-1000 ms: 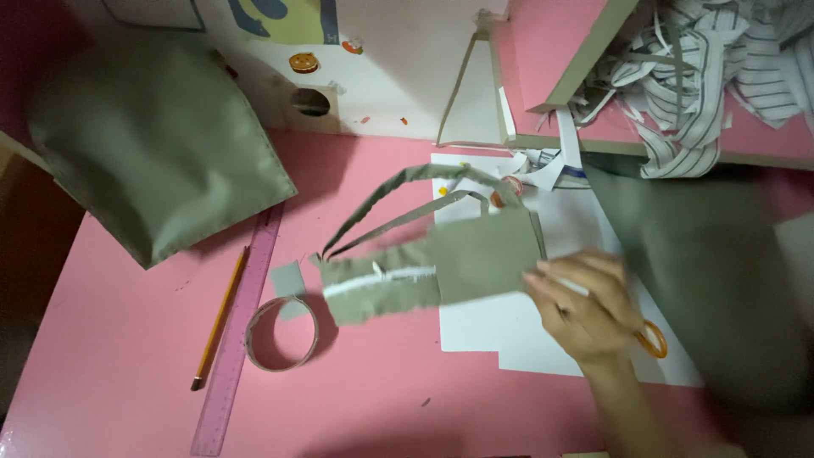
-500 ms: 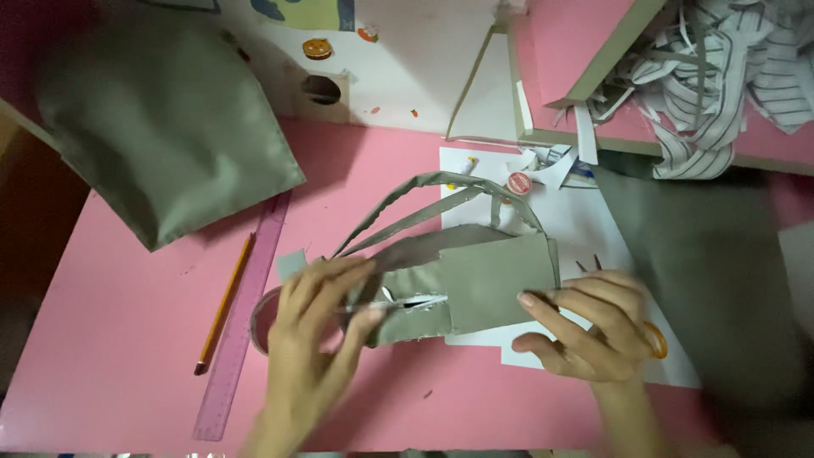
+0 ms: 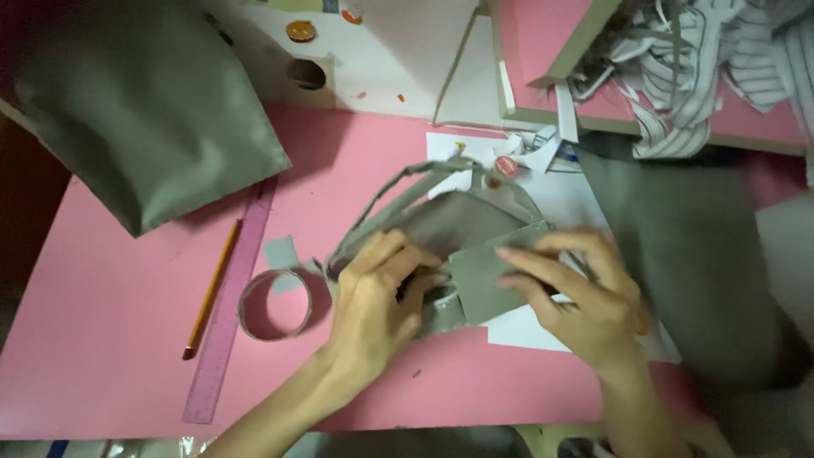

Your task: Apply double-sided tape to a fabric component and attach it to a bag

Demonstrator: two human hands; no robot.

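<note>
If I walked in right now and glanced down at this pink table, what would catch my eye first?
Most likely the two bare hands at the centre, the left hand and the right hand, both pressing on a small grey-green fabric piece with looping straps. To the left lie a fabric ring, a pencil and a purple ruler, with a big grey-green cloth top left.

The pencil (image 3: 212, 288) lies just left of the ruler (image 3: 230, 307), tape ring (image 3: 275, 305) right.

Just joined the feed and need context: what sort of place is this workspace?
Likely a home craft or sewing table: grey fabric piece under both hands, a ruler and pencil on the pink tabletop, fabric scraps piled nearby.
</note>
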